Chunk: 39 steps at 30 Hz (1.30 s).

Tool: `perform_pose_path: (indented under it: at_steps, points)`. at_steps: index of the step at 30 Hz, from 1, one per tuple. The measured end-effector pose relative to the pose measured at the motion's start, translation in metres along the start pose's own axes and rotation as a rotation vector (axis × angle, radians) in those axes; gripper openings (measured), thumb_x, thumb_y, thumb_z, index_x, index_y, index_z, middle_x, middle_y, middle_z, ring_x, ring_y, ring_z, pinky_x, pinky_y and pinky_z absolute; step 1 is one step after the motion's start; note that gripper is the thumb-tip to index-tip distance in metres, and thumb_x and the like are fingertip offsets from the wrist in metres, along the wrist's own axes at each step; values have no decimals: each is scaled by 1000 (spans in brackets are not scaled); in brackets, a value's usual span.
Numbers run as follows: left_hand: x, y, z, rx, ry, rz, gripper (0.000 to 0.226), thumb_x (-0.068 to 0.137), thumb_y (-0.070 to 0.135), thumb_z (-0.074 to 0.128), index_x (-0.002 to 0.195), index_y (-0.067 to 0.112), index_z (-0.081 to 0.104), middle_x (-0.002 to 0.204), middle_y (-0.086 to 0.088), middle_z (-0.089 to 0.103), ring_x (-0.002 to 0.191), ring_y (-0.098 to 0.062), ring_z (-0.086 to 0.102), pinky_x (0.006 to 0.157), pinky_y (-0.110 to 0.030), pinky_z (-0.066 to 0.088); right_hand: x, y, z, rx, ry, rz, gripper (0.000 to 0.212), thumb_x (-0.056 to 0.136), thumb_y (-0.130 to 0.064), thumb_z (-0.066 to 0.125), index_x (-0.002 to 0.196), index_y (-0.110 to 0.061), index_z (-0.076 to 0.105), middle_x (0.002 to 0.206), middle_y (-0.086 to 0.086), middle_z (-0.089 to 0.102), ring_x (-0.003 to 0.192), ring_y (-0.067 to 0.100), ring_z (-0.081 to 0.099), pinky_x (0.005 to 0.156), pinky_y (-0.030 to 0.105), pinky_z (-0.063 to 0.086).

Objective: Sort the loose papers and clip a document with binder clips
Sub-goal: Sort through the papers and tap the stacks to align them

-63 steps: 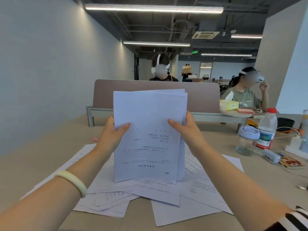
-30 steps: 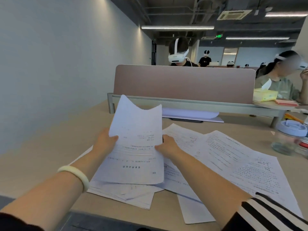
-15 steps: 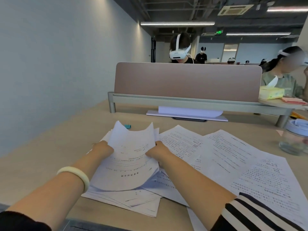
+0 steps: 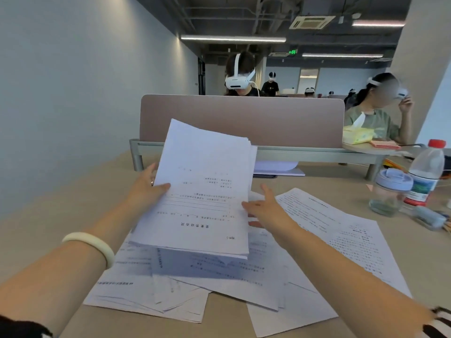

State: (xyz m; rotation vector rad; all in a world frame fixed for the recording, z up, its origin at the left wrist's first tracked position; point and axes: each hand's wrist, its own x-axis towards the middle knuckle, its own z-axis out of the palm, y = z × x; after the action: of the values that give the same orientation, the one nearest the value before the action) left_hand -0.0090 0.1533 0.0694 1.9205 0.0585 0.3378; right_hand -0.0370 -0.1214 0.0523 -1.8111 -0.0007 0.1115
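Observation:
My left hand [image 4: 146, 189] grips the left edge of a stack of printed pages [image 4: 202, 191], held tilted above the table with its text upside down to me. At the stack's right edge my right hand [image 4: 266, 206] is spread flat, fingers apart, its fingertips touching the paper's side. Loose papers [image 4: 219, 279] lie fanned out on the table under the stack, and more printed sheets [image 4: 341, 230] spread to the right. No binder clip shows.
A beige divider panel [image 4: 241, 118] on a grey rail closes the far side of the table. At the right stand a glass jar with a blue lid [image 4: 390, 191] and a water bottle [image 4: 425, 172]. People with headsets sit beyond. A white wall runs along the left.
The stack was pressed down on the loose papers; now it is lifted and tilted up. My right hand has let go of its edge and opened flat beside it.

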Motion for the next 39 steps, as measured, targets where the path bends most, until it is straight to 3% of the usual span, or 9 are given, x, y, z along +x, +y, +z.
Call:
perform_pose_path:
  at_steps: [5, 9, 13, 16, 18, 21, 24, 30, 39]
  points:
    - [26, 12, 72, 267, -261, 51, 37, 90, 6, 55, 126, 10, 53, 125, -4, 58, 107, -23, 56, 93, -33, 43, -9, 23, -58, 165, 147, 314, 81, 91, -39, 57, 152, -23, 7, 159, 7, 14, 143, 31, 24, 111, 46, 33]
    - [39, -19, 108, 708, -357, -8, 55, 90, 12, 55, 142, 7, 35, 146, -14, 41, 130, -32, 42, 104, -36, 36, -17, 32, -70, 357, 132, 379, 67, 92, -27, 58, 148, -15, 24, 159, 9, 14, 145, 29, 18, 113, 46, 28]
    - [40, -31, 114, 757, -472, -44, 65, 93, 20, 53, 148, 13, 20, 154, -10, 28, 138, -32, 31, 111, -37, 30, -12, 31, -66, 368, 158, 419, 65, 91, -24, 61, 146, -14, 28, 155, 12, 23, 140, 29, 29, 101, 48, 38]
    - [39, -25, 112, 663, -474, -89, 44, 92, 17, 54, 134, 8, 42, 135, -11, 48, 119, -29, 46, 94, -29, 35, -6, 33, -62, 324, 195, 452, 58, 89, -21, 63, 140, -15, 35, 147, 10, 32, 131, 28, 39, 89, 44, 43]
    - [38, -22, 109, 661, -488, -131, 13, 92, 18, 55, 99, 8, 53, 111, -11, 54, 96, -24, 47, 78, -27, 35, -4, 36, -61, 287, 188, 466, 46, 88, -20, 64, 130, -14, 43, 127, 11, 43, 108, 25, 46, 84, 39, 44]
    - [35, -18, 104, 644, -514, -173, 26, 90, 17, 56, 68, 13, 42, 83, -4, 50, 81, -21, 44, 63, -27, 32, -1, 41, -62, 128, 174, 453, 29, 88, -18, 64, 111, -10, 49, 92, 9, 44, 79, 21, 43, 71, 32, 42]
    - [27, -14, 99, 596, -537, -194, 21, 90, 18, 57, 73, 10, 47, 85, -4, 52, 84, -22, 48, 67, -28, 35, 3, 44, -62, -70, 170, 379, 49, 89, -15, 61, 132, -5, 40, 100, 14, 51, 80, 24, 51, 56, 29, 42]
    - [9, -11, 98, 573, -405, -70, 38, 86, 18, 61, 60, 15, 34, 62, -1, 37, 58, -15, 35, 53, -25, 24, 10, 54, -51, -296, 197, 268, 73, 87, -10, 58, 149, -13, 18, 140, 14, 47, 124, 35, 48, 104, 46, 42]
    - [-8, -6, 104, 544, -220, 141, 28, 88, 7, 54, 65, 15, 39, 66, 0, 43, 71, -23, 43, 55, -28, 30, 0, 51, -49, -333, 187, 169, 68, 91, -8, 54, 149, -14, 19, 147, 9, 42, 132, 29, 43, 108, 35, 35]
